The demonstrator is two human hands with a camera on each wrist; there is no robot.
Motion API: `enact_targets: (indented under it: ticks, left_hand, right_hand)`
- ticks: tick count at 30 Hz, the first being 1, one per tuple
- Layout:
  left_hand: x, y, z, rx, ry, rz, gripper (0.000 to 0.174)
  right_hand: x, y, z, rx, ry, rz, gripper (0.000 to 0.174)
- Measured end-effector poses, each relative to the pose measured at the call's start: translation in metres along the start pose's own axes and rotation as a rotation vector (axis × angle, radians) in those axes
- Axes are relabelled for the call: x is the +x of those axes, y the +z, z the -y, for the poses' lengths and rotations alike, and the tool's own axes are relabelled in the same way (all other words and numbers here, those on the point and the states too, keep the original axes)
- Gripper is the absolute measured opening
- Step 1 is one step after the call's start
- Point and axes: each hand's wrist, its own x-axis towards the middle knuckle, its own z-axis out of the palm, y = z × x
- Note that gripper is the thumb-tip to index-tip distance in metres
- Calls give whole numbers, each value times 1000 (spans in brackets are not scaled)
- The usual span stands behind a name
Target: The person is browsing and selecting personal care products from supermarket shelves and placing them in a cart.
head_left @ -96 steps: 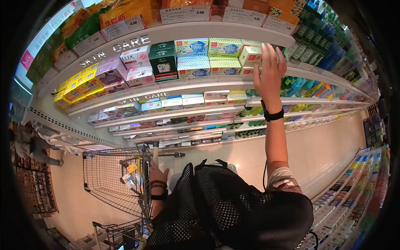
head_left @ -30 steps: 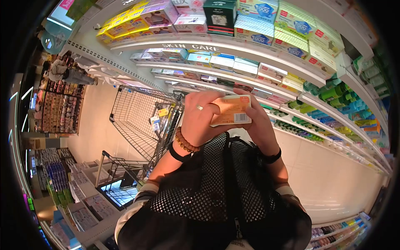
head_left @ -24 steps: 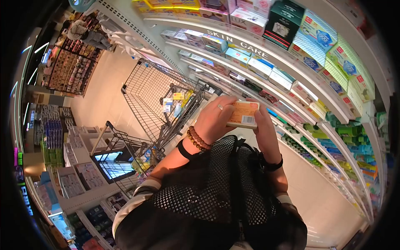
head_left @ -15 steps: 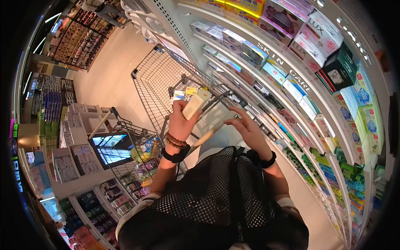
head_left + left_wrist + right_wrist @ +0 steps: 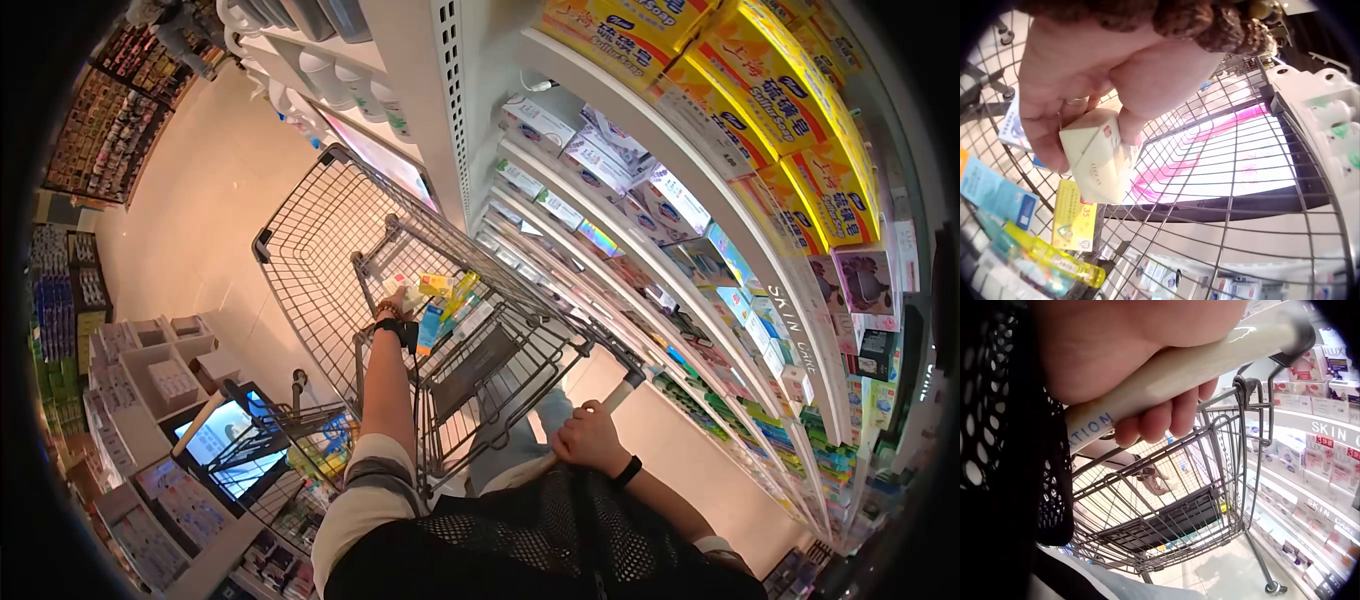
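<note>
My left hand (image 5: 398,300) reaches down into the shopping cart (image 5: 300,190). In the left wrist view its thumb and fingers hold a small cream soap box (image 5: 1100,159), tilted, above the basket floor. Around it lie a yellow box (image 5: 1074,215), a light-blue packet (image 5: 997,190) and a bright yellow tube (image 5: 1060,262). My right hand (image 5: 592,440) grips the cart's pale handle (image 5: 1166,378), its fingers curled under the bar in the right wrist view.
Shelves of boxed soap (image 5: 800,110) run along the right, close beside the cart. A second cart (image 5: 300,440) with a lit screen (image 5: 230,450) stands at the lower left. Tiled floor (image 5: 200,220) stretches left of the cart, with a person (image 5: 180,35) far off.
The soap box came off the shelf, was held in both hands, then stayed in the left hand, which lowered it into the cart. The right hand moved to the cart handle. The view swung left.
</note>
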Motion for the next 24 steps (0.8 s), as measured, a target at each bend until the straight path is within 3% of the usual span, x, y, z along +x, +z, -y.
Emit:
enact_targets:
  ticks: [2,3,4,7,9,10,11,13,14,15,17,18,21,24]
  left_hand:
    - [69,3,-11,-229,-15,-78,65]
    - [-10,24,-43,-316,-100,-149,60]
    - [-5,32,-40,-245,20,-201,45]
    - [144,2,-25,796,170,-178,40]
    - [78,20,-10,373,217,-83,31]
    - [36,30,-4,166,230,-33,35]
    - [-18,34,-6,495,186,35,42]
    - [-32,24,6,792,180,239,44]
    - [-59,21,9,868,211,243,43]
    - [-85,19,13,833,227,172,40]
    - [-93,0,34,1139,563,59,38]
    - [-169,13,23,1021,480,-48,36]
    - [-297,29,25,1109,662,-75,35]
    - [-393,53,40,1121,865,-223,32]
  right_hand:
    - [5,7,3,19,36,29,35]
    - [8,12,3,-4,37,16,34]
    - [14,14,3,-4,54,25,34]
    - [37,13,1,-7,51,11,30]
    - [39,10,6,24,62,19,30]
    - [39,5,8,51,64,26,30]
    - [41,-2,11,56,55,21,30]
    - [41,9,10,80,64,-70,30]
    - [40,15,10,110,55,-143,30]
    - [43,16,13,109,59,-160,30]
    - [51,15,19,66,32,-244,30]
    - [55,17,23,70,39,-266,30]
    - [69,18,29,52,-1,-344,31]
    - [88,6,35,37,-17,-261,28]
